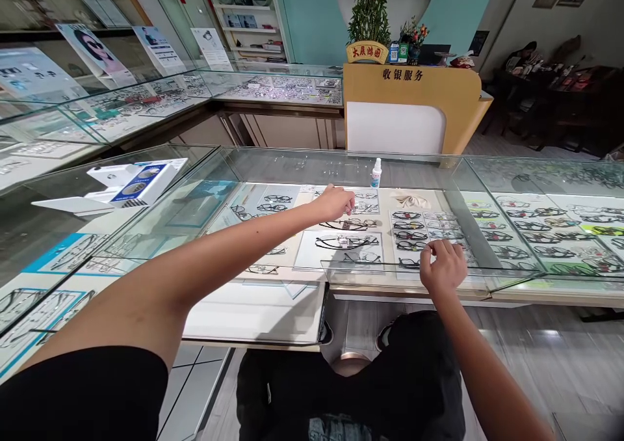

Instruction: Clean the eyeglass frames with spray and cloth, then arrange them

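Observation:
My left hand point(335, 203) reaches far out over the glass display counter point(283, 166), its fingers curled and pointing right. Whatever those fingers hold, if anything, is hidden. Just below it are eyeglasses point(351, 224) with thin dark frames, and closer to me another dark-framed pair point(347, 241). I cannot tell whether either touches the hand. My right hand point(442, 265) is at the counter's near edge, closed with bent fingers; its palm side is hidden. A white spray bottle point(376, 173) with a blue-green label stands upright beyond my left hand. A crumpled beige cloth point(412, 201) lies to its right.
Rows of glasses point(409, 235) fill the display below the glass. At left lies an opened white-and-blue carton point(139, 184). A pulled-out white drawer point(258, 311) juts toward my lap. A yellow cashier desk point(404, 83) stands behind the counter.

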Motion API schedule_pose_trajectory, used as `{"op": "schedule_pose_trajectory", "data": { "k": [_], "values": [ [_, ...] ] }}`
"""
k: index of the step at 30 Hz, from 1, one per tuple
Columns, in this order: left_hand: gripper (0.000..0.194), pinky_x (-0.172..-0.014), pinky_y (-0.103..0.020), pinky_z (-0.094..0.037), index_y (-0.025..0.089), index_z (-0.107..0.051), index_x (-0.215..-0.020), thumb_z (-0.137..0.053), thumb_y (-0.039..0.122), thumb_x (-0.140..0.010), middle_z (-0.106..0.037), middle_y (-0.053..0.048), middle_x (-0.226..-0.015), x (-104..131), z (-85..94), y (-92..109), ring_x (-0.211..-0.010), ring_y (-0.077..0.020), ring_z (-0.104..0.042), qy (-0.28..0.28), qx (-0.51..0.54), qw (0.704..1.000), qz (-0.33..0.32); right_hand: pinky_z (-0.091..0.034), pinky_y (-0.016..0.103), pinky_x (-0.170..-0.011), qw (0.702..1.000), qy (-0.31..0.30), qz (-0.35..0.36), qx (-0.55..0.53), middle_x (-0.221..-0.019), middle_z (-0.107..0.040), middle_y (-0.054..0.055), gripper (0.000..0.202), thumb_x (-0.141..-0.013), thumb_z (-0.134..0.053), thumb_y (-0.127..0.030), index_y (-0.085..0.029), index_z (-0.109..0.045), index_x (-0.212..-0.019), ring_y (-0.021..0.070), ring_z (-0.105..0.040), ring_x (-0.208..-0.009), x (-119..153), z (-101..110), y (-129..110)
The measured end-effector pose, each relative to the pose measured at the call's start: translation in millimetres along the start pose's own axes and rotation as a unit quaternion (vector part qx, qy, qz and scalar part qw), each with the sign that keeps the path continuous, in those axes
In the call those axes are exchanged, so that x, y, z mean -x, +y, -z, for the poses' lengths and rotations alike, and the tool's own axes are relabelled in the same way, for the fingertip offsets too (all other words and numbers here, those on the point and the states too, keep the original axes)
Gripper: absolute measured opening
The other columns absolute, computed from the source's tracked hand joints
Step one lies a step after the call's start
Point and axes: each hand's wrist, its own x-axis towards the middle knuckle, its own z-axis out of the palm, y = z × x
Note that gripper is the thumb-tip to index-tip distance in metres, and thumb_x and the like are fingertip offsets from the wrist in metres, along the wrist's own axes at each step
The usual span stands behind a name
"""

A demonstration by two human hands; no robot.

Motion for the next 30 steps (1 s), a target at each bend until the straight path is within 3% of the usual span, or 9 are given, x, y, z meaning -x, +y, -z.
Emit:
{"op": "schedule_pose_trajectory", "data": {
  "k": [3, 7, 11, 20, 25, 30],
  "values": [
    [0.020, -0.096, -0.041, -0.031, 0.019, -0.058, -0.099, -0.051, 0.005, -0.088, -0.083, -0.007, -0.095, 0.8, -3.5, -1.5, -0.113, -0.0287, -0.065, 0.008, -0.020, 1.000, -0.009, -0.032, 0.035, -0.075, 1.000, 0.001, -0.001, -0.003, -0.078, -0.067, 0.005, 0.020, -0.097, -0.057, -0.025, -0.022, -0.066, -0.079, 0.0252, -0.052, -0.083, 0.2, -1.0, 0.3],
    [0.041, -0.093, -0.039, -0.030, 0.021, -0.050, -0.097, -0.049, -0.010, -0.069, -0.081, -0.006, -0.096, 2.2, -7.7, -2.0, -0.102, -0.0274, -0.064, 0.017, -0.049, 0.998, -0.043, -0.033, 0.036, -0.076, 1.000, 0.000, -0.004, -0.010, -0.079, -0.068, 0.006, 0.019, -0.097, -0.057, -0.024, -0.022, -0.067, -0.081, 0.0254, -0.053, -0.084, 0.2, -1.0, 0.0],
    [0.051, -0.094, -0.036, -0.031, 0.022, -0.046, -0.099, -0.046, -0.013, -0.062, -0.080, -0.003, -0.095, 3.0, -10.3, -1.1, -0.083, -0.0229, -0.062, -0.002, -0.053, 0.997, -0.056, -0.035, 0.037, -0.076, 1.000, 0.006, 0.001, -0.007, -0.081, -0.070, 0.006, 0.020, -0.098, -0.057, -0.024, -0.022, -0.067, -0.081, 0.0251, -0.053, -0.084, -0.2, 0.2, -0.6],
    [0.044, -0.092, -0.035, -0.034, 0.023, -0.047, -0.099, -0.048, -0.010, -0.070, -0.076, -0.002, -0.085, 1.5, -4.3, 6.1, -0.068, -0.0220, -0.056, -0.013, -0.094, 0.993, -0.070, -0.033, 0.037, -0.075, 1.000, -0.001, 0.003, -0.004, -0.079, -0.068, 0.006, 0.021, -0.098, -0.057, -0.025, -0.022, -0.067, -0.081, 0.0248, -0.051, -0.082, -0.1, 0.6, -0.5],
    [0.036, -0.087, -0.035, -0.036, 0.023, -0.052, -0.099, -0.052, -0.007, -0.078, -0.073, -0.002, -0.079, 0.8, -0.5, 8.1, -0.072, -0.0236, -0.059, -0.015, -0.117, 0.991, -0.066, -0.034, 0.036, -0.074, 1.000, 0.008, 0.006, -0.006, -0.079, -0.069, 0.006, 0.020, -0.098, -0.057, -0.024, -0.022, -0.067, -0.080, 0.0246, -0.052, -0.082, -0.6, 1.0, -1.4],
    [0.017, -0.070, -0.034, -0.034, 0.024, -0.058, -0.098, -0.058, 0.008, -0.090, -0.073, -0.005, -0.081, 0.8, 3.3, 9.0, -0.085, -0.0271, -0.065, -0.005, -0.110, 0.993, -0.031, -0.033, 0.037, -0.074, 1.000, 0.000, -0.001, -0.006, -0.079, -0.069, 0.006, 0.019, -0.097, -0.057, -0.024, -0.022, -0.067, -0.081, 0.0244, -0.052, -0.082, -0.5, 0.7, -1.6]
  ]
}}
